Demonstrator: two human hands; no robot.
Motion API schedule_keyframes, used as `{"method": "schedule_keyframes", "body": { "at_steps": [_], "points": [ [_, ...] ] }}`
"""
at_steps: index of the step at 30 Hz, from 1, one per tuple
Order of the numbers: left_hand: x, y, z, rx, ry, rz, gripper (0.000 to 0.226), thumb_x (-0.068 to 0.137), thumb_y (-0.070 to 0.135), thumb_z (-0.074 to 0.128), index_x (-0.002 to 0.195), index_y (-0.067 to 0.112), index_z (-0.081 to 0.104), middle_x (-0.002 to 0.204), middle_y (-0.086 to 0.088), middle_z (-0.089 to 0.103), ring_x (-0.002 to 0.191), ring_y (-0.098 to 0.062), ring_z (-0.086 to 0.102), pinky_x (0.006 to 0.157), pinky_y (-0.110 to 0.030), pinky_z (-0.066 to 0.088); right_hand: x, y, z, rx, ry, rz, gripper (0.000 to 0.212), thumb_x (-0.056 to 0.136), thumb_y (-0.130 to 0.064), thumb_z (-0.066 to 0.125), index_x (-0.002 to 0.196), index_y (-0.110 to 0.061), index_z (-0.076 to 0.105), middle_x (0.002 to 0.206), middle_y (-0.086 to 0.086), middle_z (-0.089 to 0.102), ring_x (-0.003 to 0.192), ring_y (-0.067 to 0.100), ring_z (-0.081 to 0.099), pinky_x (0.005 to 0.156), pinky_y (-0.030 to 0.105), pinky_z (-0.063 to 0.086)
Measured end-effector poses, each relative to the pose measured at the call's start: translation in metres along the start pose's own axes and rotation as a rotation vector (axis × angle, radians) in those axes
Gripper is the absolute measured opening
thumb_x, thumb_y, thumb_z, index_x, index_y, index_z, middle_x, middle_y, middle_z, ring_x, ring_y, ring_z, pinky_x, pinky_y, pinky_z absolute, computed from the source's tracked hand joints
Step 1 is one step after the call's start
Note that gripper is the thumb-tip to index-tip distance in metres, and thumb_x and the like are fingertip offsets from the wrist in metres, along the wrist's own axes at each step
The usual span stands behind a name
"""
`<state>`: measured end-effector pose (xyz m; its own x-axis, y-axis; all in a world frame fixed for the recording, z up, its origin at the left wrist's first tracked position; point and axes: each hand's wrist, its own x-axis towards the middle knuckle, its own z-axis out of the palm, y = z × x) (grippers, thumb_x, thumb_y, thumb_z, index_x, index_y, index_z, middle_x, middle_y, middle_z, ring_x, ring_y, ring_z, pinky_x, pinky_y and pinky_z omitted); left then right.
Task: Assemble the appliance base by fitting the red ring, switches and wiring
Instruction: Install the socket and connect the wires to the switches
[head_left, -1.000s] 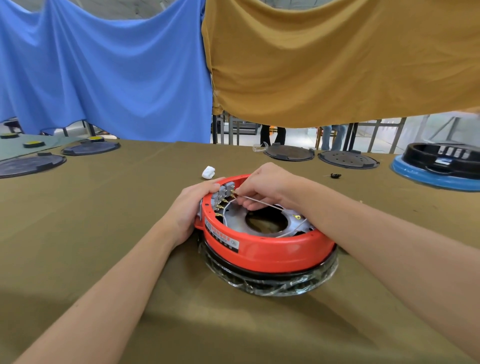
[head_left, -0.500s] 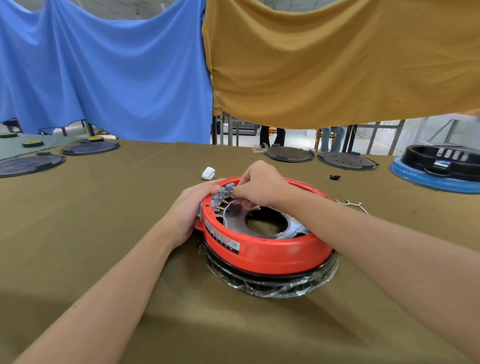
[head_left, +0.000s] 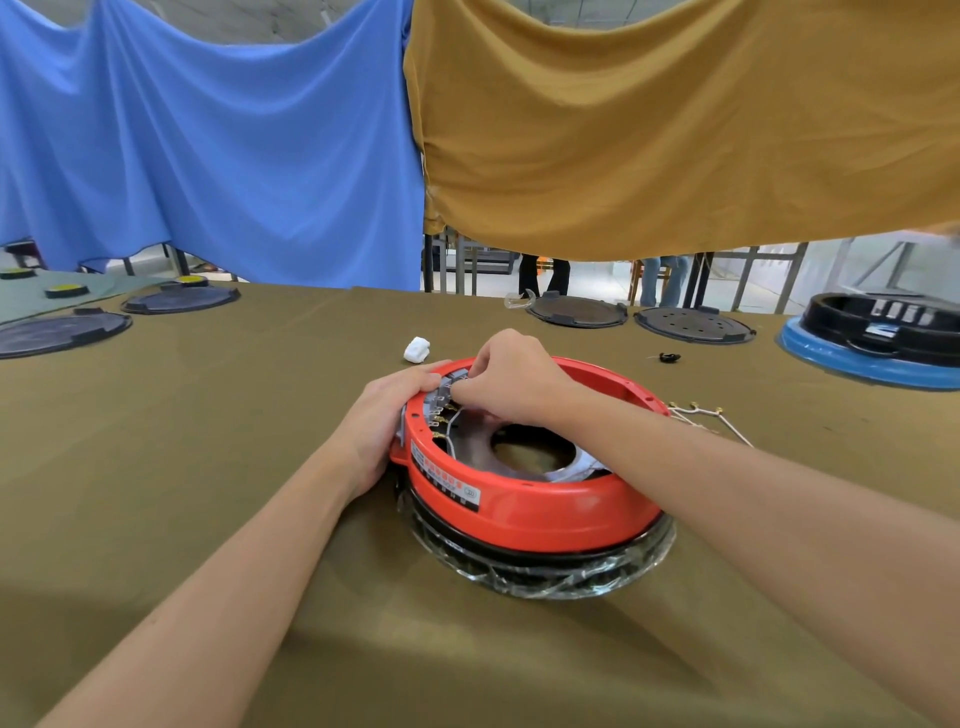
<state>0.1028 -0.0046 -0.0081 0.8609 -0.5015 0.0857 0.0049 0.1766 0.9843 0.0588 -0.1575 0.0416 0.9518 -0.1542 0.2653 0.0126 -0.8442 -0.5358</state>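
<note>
2 hands (head_left: 384, 415) on red ring (head_left: 540, 499)

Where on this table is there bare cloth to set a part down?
Free: the cloth left of the left hand, and the near strip in front of the red ring. Crowded: right of the ring, where loose wires lie, and the far edge with black discs.

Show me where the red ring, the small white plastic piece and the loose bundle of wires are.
red ring (head_left: 545, 501): head view, on its near outer wall.
white plastic piece (head_left: 416, 349): head view, on the middle of its top.
loose wires (head_left: 698, 420): head view, on the strands right of the ring.
</note>
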Motion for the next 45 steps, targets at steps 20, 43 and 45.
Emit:
{"method": "schedule_keyframes", "body": {
  "at_steps": [20, 43, 45],
  "points": [
    [0.000, 0.001, 0.003, 0.013, 0.022, -0.009, 0.035, 0.094, 0.013, 0.050, 0.124, 0.011, 0.069, 0.116, -0.022, 0.070, 0.104, -0.037, 0.066, 0.099, -0.047, 0.049, -0.001, -0.004, 0.003, -0.082, 0.047, -0.005, 0.019, 0.074, -0.020, 0.068, 0.067, -0.005, 0.059, 0.055, 0.005, 0.049, 0.057, 0.026, 0.048, 0.056, 0.034, 0.047],
    [-0.001, 0.000, 0.002, 0.063, 0.020, -0.020, 0.035, 0.095, 0.016, 0.050, 0.125, 0.016, 0.068, 0.114, -0.019, 0.072, 0.103, -0.038, 0.065, 0.101, -0.052, 0.047, -0.009, -0.004, 0.012, -0.087, 0.166, -0.008, 0.023, 0.076, -0.022, 0.071, 0.073, 0.001, 0.069, 0.060, 0.008, 0.059, 0.062, 0.026, 0.055, 0.059, 0.035, 0.051],
    [-0.001, 0.001, 0.002, 0.055, 0.022, -0.017, 0.035, 0.095, 0.015, 0.049, 0.126, 0.014, 0.067, 0.116, -0.022, 0.071, 0.104, -0.040, 0.063, 0.103, -0.055, 0.045, -0.009, -0.004, 0.011, -0.086, 0.167, -0.003, 0.023, 0.076, -0.022, 0.071, 0.074, 0.001, 0.069, 0.060, 0.009, 0.059, 0.062, 0.028, 0.055, 0.059, 0.035, 0.052]
  ]
}}
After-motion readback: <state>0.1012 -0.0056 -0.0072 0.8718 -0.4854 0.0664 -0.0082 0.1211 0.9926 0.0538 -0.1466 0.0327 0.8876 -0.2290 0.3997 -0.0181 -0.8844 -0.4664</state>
